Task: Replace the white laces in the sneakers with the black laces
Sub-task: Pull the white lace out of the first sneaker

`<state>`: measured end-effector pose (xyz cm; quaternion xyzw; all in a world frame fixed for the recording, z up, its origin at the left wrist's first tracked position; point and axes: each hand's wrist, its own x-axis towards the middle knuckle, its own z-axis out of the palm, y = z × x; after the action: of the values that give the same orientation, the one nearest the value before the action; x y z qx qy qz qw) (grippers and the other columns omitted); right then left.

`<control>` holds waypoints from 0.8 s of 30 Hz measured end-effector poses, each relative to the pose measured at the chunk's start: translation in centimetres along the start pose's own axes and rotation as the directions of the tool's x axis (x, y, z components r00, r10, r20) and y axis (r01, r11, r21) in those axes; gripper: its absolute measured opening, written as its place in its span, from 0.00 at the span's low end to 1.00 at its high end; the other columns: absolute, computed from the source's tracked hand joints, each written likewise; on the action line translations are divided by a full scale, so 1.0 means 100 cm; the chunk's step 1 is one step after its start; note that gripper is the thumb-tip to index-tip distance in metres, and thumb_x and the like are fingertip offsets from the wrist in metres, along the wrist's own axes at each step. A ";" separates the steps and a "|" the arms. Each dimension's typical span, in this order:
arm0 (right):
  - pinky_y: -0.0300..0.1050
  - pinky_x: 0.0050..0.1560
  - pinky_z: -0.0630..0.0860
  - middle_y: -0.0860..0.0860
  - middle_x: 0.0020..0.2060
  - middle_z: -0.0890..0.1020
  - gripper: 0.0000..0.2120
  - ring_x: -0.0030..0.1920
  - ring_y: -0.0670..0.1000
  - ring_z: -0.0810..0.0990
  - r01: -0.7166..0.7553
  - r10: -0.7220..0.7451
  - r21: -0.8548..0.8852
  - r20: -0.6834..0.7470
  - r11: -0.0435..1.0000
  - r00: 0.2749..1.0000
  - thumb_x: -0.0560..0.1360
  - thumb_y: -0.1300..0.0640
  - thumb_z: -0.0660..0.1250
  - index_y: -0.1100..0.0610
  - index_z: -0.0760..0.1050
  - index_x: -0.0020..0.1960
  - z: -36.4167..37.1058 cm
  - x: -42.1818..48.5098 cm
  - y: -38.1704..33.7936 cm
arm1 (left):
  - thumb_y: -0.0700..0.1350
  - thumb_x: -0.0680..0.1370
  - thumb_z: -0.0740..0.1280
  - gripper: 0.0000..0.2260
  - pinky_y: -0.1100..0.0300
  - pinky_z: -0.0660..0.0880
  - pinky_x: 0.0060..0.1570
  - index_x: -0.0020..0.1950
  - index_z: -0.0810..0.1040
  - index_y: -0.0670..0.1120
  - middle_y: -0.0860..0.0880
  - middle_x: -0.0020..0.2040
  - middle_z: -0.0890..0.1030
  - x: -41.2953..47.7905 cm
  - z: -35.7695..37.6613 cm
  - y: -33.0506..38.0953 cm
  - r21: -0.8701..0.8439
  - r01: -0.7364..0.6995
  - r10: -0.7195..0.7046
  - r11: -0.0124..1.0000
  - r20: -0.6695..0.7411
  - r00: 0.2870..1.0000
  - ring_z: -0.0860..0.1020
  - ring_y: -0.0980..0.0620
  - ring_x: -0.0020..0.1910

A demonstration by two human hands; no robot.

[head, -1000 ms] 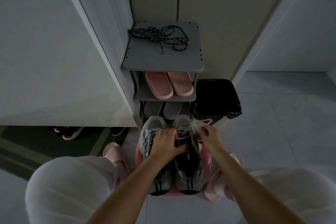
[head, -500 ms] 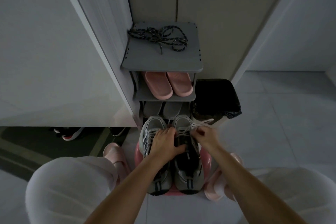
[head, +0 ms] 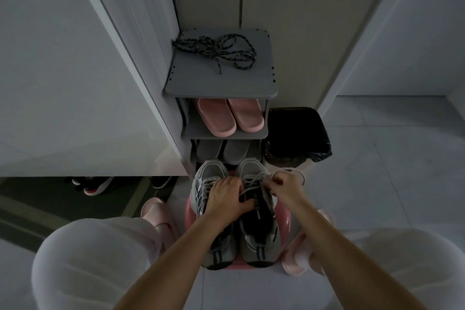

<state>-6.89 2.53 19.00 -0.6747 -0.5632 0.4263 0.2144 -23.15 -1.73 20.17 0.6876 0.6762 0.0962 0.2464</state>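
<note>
Two grey sneakers stand side by side on a pink stool (head: 283,216) between my knees, toes pointing away. My left hand (head: 226,196) rests across the tongues of the left sneaker (head: 206,178) and the right sneaker (head: 259,234), fingers curled over the right one's opening. My right hand (head: 285,184) pinches the white lace (head: 254,180) of the right sneaker, and a loop of it trails past my knuckles. The black laces (head: 214,49) lie in a loose tangle on the top of the grey shoe rack (head: 221,83).
Pink slippers (head: 230,117) and grey slippers (head: 224,150) fill the rack's lower shelves. A black-lined bin (head: 297,133) stands right of the rack. A white cabinet is on the left, with dark shoes (head: 95,184) under it. Tiled floor stretches to the right.
My right hand has moved a little left and forward along the right sneaker, pulling the white lace. My left hand has stayed on the sneakers.
</note>
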 end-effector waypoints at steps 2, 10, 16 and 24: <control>0.42 0.36 0.65 0.48 0.26 0.70 0.19 0.32 0.50 0.71 0.026 -0.024 -0.126 0.017 0.992 1.000 0.73 0.58 0.71 0.53 0.67 0.26 0.003 -0.001 0.000 | 0.57 0.71 0.69 0.17 0.60 0.64 0.54 0.49 0.72 0.45 0.48 0.50 0.75 0.000 -0.001 0.000 -0.004 0.005 -0.005 1.000 0.003 1.000 0.72 0.48 0.52; 0.51 0.45 0.81 0.59 0.43 0.82 0.07 0.39 0.52 0.83 -0.160 0.211 0.299 -0.148 0.941 0.966 0.80 0.60 0.58 0.60 0.72 0.46 -0.012 0.011 0.000 | 0.58 0.70 0.69 0.19 0.60 0.64 0.55 0.49 0.72 0.45 0.50 0.49 0.75 0.000 -0.002 0.000 -0.009 0.020 -0.020 1.000 0.018 1.000 0.72 0.50 0.52; 0.29 0.30 0.66 0.44 0.27 0.70 0.12 0.30 0.44 0.69 -0.034 0.033 -0.137 -0.009 0.990 0.999 0.75 0.55 0.68 0.54 0.71 0.34 0.004 -0.004 -0.003 | 0.58 0.70 0.69 0.19 0.59 0.65 0.56 0.50 0.72 0.45 0.49 0.50 0.76 0.000 -0.002 0.000 -0.012 0.023 -0.023 1.000 0.017 1.000 0.73 0.49 0.53; 0.57 0.48 0.81 0.60 0.41 0.83 0.12 0.42 0.58 0.83 -0.259 0.297 0.290 -0.093 0.921 0.950 0.80 0.58 0.60 0.68 0.74 0.51 0.005 0.015 0.017 | 0.57 0.70 0.69 0.19 0.59 0.65 0.58 0.54 0.73 0.46 0.50 0.52 0.76 -0.001 -0.003 0.000 -0.046 0.037 -0.036 0.998 0.021 0.999 0.73 0.49 0.55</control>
<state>-6.27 3.41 16.89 -0.7388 -0.3812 0.4796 0.2807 -23.29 -1.77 20.42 0.6701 0.6838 0.1004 0.2706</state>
